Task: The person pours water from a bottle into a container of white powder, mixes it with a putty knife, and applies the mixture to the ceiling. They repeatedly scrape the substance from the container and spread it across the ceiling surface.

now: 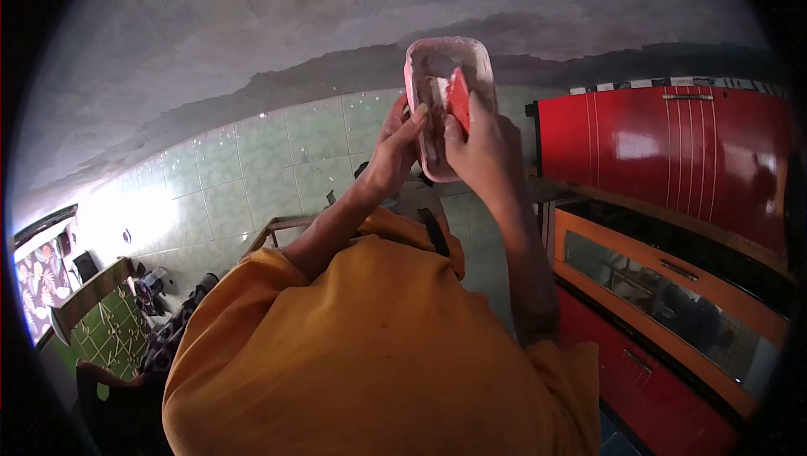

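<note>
A pinkish oblong tub point(482, 51), smeared whitish along its rim, is held up in front of my body. My left hand point(392, 149) grips the tub's left side, with the thumb over the rim. In my right hand point(487, 152) is a red putty scraper point(458, 96), its fingers wrapped around it. The scraper dips into the tub, where a greyish-white paste point(435, 65) coats the inside. My right hand hides part of the tub's right side and the scraper's lower end.
Ahead is a grey wall point(336, 2) with a darker ragged band above pale green tiles point(269, 153) spotted white. A glossy red cabinet point(639, 141) and an orange-framed glass cabinet point(672, 288) stand at the right. At the left are a wooden-framed piece with green backing point(105, 334) and a bright window.
</note>
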A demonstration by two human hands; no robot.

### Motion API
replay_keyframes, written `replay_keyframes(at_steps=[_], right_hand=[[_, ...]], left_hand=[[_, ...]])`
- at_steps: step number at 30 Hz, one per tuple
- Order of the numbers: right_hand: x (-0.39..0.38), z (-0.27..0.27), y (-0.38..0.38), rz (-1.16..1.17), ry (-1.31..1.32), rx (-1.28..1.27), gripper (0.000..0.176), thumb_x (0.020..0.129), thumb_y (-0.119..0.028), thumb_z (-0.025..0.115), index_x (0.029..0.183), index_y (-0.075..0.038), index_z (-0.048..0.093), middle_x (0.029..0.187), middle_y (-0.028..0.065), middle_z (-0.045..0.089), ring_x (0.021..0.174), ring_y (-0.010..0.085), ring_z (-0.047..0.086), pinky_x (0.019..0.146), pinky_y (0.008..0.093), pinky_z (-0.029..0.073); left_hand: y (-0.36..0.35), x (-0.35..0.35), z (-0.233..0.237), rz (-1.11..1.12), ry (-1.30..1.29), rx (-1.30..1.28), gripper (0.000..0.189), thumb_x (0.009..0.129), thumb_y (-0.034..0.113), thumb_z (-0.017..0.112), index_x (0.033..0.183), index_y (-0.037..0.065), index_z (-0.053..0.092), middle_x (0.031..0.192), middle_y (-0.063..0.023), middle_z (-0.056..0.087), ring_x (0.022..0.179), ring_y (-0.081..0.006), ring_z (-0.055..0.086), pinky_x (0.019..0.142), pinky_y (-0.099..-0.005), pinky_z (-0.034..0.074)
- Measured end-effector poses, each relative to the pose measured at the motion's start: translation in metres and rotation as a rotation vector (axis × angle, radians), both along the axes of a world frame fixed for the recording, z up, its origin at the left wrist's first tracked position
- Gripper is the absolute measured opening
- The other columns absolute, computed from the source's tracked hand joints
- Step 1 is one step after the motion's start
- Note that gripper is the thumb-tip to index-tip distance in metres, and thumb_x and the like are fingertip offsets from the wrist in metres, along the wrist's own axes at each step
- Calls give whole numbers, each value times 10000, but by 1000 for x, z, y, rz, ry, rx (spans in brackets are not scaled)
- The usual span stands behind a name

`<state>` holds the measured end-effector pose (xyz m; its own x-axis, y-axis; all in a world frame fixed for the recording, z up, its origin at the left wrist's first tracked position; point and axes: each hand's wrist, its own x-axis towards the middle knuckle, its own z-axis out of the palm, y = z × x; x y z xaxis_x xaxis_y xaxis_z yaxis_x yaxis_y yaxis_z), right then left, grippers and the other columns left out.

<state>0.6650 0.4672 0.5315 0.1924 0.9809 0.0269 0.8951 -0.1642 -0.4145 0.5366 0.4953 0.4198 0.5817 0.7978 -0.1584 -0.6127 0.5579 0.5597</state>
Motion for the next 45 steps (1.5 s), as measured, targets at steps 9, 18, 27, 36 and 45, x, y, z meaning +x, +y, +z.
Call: replay_keyframes(at_steps=[9, 18, 27, 36, 45], right_hand=[[7, 16, 4, -10, -69, 113, 375, 915, -158, 635, 1250, -17, 543, 791, 201, 695, 710, 405, 689, 632, 493, 553], [13, 25, 1, -14, -28, 49, 335, 922, -173, 620, 1223, -36, 569, 775, 216, 682, 724, 421, 683, 642, 518, 540], [20, 26, -2, -73, 22, 93, 296, 919, -198, 628, 1145, -14, 579, 837, 250, 678, 793, 445, 672, 667, 525, 525], [12, 29, -8, -60, 17, 179, 238, 920, -191, 622, 1062, -6, 573, 798, 233, 674, 753, 437, 676, 658, 526, 528], [21, 35, 2, -110, -77, 229, 181, 929, -182, 611, 995, -24, 550, 745, 201, 672, 689, 415, 676, 613, 503, 523]], left_hand=[[4, 1, 12, 59, 68, 99, 709, 1007, 370, 599, 1540, 65, 245, 1279, -64, 537, 1068, -141, 571, 831, -309, 496], [8, 2, 9, 74, 93, 129, 705, 1009, 362, 588, 1542, 57, 243, 1176, -46, 543, 908, -99, 577, 632, -247, 480], [2, 4, 14, 41, 138, 142, 719, 1004, 371, 591, 1544, 53, 239, 1131, -43, 540, 852, -89, 561, 594, -234, 463], [7, 5, 24, 80, 174, 194, 735, 997, 353, 606, 1546, 47, 224, 1131, -54, 535, 838, -90, 560, 581, -237, 482], [5, 10, 41, 121, 169, 265, 727, 996, 332, 622, 1533, 39, 228, 1141, -58, 528, 880, -100, 556, 598, -232, 492]])
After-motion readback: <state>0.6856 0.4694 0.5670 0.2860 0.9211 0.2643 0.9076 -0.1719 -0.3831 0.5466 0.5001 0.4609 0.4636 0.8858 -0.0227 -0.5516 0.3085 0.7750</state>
